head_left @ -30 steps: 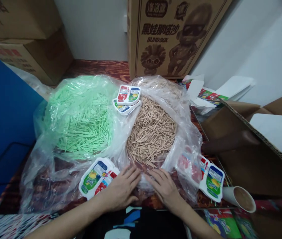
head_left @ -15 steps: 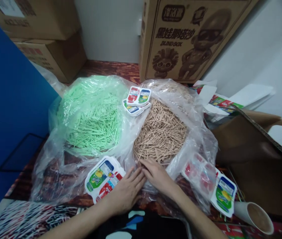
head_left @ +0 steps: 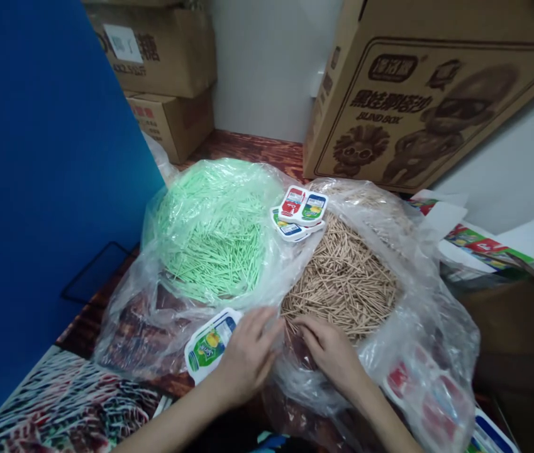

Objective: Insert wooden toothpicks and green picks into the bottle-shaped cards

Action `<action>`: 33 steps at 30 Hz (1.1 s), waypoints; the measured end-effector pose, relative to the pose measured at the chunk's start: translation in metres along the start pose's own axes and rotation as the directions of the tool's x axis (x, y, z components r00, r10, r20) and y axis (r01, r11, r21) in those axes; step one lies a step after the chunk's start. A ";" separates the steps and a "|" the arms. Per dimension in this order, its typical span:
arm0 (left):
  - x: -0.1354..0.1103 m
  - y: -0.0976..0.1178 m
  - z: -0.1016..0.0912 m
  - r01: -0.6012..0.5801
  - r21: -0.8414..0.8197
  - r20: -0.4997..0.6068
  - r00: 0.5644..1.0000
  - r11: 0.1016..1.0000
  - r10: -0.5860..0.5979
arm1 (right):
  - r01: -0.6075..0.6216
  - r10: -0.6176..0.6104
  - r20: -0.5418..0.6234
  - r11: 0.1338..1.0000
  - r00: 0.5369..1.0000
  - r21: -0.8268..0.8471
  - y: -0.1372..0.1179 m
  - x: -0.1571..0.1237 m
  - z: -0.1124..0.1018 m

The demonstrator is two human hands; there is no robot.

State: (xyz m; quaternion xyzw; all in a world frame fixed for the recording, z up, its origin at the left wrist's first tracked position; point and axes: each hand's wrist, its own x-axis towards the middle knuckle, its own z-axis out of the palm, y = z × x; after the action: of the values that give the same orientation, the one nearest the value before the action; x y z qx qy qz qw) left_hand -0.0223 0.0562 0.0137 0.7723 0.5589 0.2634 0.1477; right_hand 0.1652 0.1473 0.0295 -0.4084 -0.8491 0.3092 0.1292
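Two clear plastic bags lie open on a dark wooden table. One holds a heap of green sticks (head_left: pixel 210 236), the other a heap of tan sticks (head_left: pixel 342 280). My left hand (head_left: pixel 245 358) lies flat, fingers apart, partly over a printed card (head_left: pixel 210 343) with a green and blue label, at the near edge of the bags. My right hand (head_left: pixel 330 352) rests on the plastic at the near edge of the tan sticks, fingertips curled down into them. Whether it holds a stick is hidden. Both hands almost touch.
A small stack of printed cards (head_left: pixel 300 211) sits between the two heaps. More cards (head_left: pixel 417 393) show through the plastic at the right. Cardboard boxes (head_left: pixel 431 94) stand behind, others (head_left: pixel 163 56) at the back left. A blue panel (head_left: pixel 35 157) fills the left side.
The view has swung left and nearer. Both hands stay at the near edge of the tan sticks, and my right fingertips now curl down into the pile.
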 end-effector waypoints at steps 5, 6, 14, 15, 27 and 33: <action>0.023 -0.027 0.022 0.156 0.183 -0.020 0.988 0.971 -0.155 | 0.285 -0.314 -0.032 0.896 0.949 -0.341 -0.022 0.053 0.011; 0.025 -0.029 0.027 0.148 0.214 0.018 0.988 0.966 -0.155 | 0.306 -0.325 0.020 0.866 0.946 -0.395 -0.020 0.064 0.015; 0.023 -0.030 0.039 0.129 0.355 0.111 0.978 0.926 -0.179 | 0.248 -0.198 0.153 0.832 0.968 -0.497 -0.005 0.100 0.015; 0.023 -0.030 0.038 0.129 0.346 0.112 0.978 0.929 -0.177 | 0.255 -0.193 0.172 0.822 0.966 -0.510 -0.010 0.100 0.013; 0.015 -0.059 -0.021 0.205 0.024 -0.232 0.953 0.978 -0.194 | 0.276 -0.222 0.164 0.799 0.961 -0.535 -0.039 0.137 0.033; 0.031 -0.129 -0.081 0.475 0.255 -0.585 0.770 0.842 -0.256 | 0.162 -0.118 0.124 0.880 0.985 -0.447 -0.040 0.169 0.026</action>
State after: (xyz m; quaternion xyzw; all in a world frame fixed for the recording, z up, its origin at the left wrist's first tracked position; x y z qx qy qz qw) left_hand -0.1627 0.1226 0.0200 0.5559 0.7602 0.3145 -0.1186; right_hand 0.0214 0.2481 0.0291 -0.3500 -0.9302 0.1098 0.0123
